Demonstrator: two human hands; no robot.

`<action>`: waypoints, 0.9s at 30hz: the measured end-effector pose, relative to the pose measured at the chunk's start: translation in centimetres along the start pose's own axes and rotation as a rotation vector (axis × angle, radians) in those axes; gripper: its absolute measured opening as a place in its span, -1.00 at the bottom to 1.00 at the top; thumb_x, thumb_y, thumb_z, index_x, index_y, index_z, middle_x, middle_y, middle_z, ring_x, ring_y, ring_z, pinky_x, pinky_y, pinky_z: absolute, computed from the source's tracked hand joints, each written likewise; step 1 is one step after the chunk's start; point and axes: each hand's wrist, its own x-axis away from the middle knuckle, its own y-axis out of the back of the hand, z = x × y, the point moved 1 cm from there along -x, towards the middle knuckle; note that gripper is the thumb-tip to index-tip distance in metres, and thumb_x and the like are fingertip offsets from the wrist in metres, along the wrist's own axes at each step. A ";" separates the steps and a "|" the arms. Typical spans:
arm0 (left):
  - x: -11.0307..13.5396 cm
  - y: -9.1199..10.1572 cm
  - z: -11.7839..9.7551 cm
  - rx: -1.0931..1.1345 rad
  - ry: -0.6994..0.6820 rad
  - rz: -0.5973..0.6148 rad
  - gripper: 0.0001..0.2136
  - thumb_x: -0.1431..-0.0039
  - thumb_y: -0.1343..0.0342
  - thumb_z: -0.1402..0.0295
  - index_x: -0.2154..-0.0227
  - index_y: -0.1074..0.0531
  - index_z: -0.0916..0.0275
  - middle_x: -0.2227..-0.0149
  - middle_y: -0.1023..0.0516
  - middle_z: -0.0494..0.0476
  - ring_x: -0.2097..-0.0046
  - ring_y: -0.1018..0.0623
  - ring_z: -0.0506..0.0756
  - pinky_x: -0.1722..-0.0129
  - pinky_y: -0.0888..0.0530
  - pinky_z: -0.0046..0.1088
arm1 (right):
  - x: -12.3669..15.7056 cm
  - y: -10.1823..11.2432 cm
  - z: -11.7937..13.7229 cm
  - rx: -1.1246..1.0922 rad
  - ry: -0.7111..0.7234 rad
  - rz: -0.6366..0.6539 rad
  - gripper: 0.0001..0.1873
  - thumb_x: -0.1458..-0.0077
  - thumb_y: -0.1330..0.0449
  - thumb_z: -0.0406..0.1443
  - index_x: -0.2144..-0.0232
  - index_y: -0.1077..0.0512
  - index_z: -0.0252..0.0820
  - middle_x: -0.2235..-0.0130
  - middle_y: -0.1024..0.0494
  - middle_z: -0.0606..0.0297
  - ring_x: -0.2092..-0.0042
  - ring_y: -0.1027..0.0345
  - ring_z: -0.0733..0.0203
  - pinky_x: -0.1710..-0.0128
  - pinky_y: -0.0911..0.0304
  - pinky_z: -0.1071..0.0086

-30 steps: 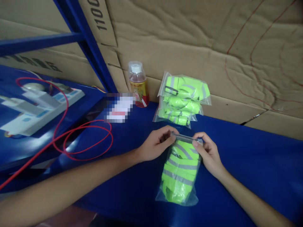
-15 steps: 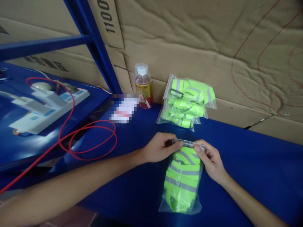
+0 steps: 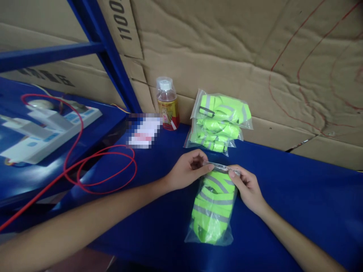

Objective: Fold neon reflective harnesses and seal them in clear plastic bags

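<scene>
A clear plastic bag (image 3: 212, 211) filled with neon green straps with grey reflective stripes lies on the blue table (image 3: 297, 204). My left hand (image 3: 188, 170) pinches the left end of the bag's top seal. My right hand (image 3: 246, 186) pinches the right end of that seal. Both hands are closed on the bag's top edge. Behind them, a stack of similar filled bags (image 3: 219, 120) leans against the cardboard wall.
A capped bottle with a red and yellow label (image 3: 168, 104) stands by the cardboard wall. A blurred white card (image 3: 144, 133) lies left of the stack. A red cable loop (image 3: 104, 166) and a white power strip (image 3: 48, 128) sit at left, under a blue rack post (image 3: 113, 68).
Both hands keep pinching the bag's top seal; my fingers have shifted slightly along it. The view has wobbled a little, and the bag stays in place.
</scene>
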 end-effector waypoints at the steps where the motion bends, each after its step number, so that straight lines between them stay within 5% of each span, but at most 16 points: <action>1: -0.1 0.1 0.0 0.029 0.027 -0.002 -0.61 -0.17 -0.42 0.08 0.29 -0.41 0.27 0.43 -0.43 -0.04 0.44 -0.43 -0.04 0.44 -0.40 -0.53 | 0.0 0.0 0.1 -0.002 0.002 -0.003 -0.64 -0.33 -0.26 0.02 0.22 -0.60 -0.13 0.43 -0.45 0.34 0.45 -0.26 0.26 0.49 -0.20 0.44; 7: -0.7 0.5 0.0 0.060 0.073 0.080 -0.60 -0.18 -0.41 0.06 0.29 -0.43 0.30 0.44 -0.49 0.00 0.46 -0.48 -0.03 0.44 -0.48 -0.52 | -0.2 0.0 0.5 -0.038 -0.016 0.022 -0.59 -0.31 -0.26 0.06 0.31 -0.58 -0.15 0.49 -0.44 0.34 0.50 -0.25 0.26 0.54 -0.24 0.44; 15: -0.1 0.3 -0.2 -0.139 -0.015 0.105 -0.67 -0.36 -0.23 0.09 0.26 -0.51 0.32 0.39 -0.42 0.01 0.40 -0.37 -0.05 0.41 -0.31 -0.56 | -0.3 0.0 0.4 -0.084 -0.053 0.054 -0.59 -0.32 -0.24 0.05 0.32 -0.60 -0.12 0.46 -0.46 0.32 0.51 -0.25 0.26 0.54 -0.26 0.43; 27: -0.5 0.3 -0.1 -0.219 0.070 0.187 -0.63 -0.40 -0.14 0.06 0.29 -0.54 0.32 0.44 -0.43 0.04 0.45 -0.34 -0.03 0.47 -0.27 -0.52 | 0.0 0.5 -0.3 -0.046 -0.093 0.064 -0.70 -0.35 -0.23 -0.02 0.25 -0.62 -0.04 0.41 -0.47 0.33 0.47 -0.22 0.26 0.51 -0.15 0.42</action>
